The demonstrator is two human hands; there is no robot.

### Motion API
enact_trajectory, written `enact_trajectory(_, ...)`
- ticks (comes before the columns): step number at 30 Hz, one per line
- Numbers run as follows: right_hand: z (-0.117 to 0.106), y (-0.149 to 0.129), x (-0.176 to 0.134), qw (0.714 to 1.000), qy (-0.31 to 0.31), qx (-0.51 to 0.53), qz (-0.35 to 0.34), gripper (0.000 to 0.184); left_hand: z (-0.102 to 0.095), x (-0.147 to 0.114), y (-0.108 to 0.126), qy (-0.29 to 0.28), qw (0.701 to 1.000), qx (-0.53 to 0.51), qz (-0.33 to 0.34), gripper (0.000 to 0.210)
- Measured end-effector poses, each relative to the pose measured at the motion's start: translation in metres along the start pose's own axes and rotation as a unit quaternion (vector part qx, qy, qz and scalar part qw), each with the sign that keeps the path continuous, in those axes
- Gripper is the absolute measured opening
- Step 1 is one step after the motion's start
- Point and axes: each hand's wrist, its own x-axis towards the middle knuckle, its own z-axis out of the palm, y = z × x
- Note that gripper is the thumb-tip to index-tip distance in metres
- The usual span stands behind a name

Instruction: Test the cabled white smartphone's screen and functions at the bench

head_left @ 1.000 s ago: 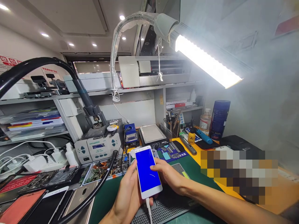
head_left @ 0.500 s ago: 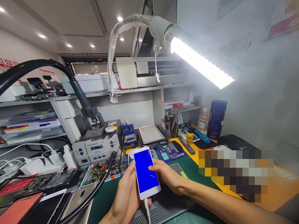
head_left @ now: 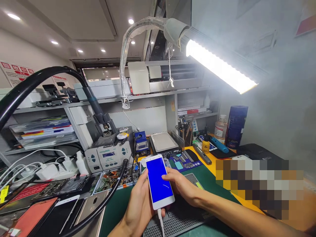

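A white smartphone (head_left: 160, 184) with a plain blue lit screen is held upright and tilted back between both hands, above the bench mat. My left hand (head_left: 139, 197) cradles it from the left and behind, the thumb along its left edge and fingertips showing under its lower right corner. My right hand (head_left: 181, 184) grips the right side, its thumb lying over the screen's right edge and its other fingers hidden behind the phone. From the phone's bottom end a white charging cable (head_left: 161, 221) hangs down, plugged in. Below lies a grey perforated mat (head_left: 181, 223).
To the left stand a soldering station (head_left: 108, 156) and a tray of circuit parts (head_left: 108, 179); several phones, including a red one (head_left: 37, 215), lie nearer. A black hose (head_left: 111, 194) curves across them. A bright lamp (head_left: 219, 65) hangs overhead. Bottles, including a yellow one (head_left: 205, 145), stand right.
The whole view has shifted, so the bench and hands appear slightly further right. Both hands keep the same hold on the phone, and its screen stays blue.
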Motion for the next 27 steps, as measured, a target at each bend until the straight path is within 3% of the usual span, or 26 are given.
enact_trajectory(27, -0.0071, 0.0065, 0.0035, 1.000, -0.003, -0.005, -0.012, 0.037, -0.0035, 0.0016, 0.0009, -0.017, 1.000, 0.003, 0.003, 0.065)
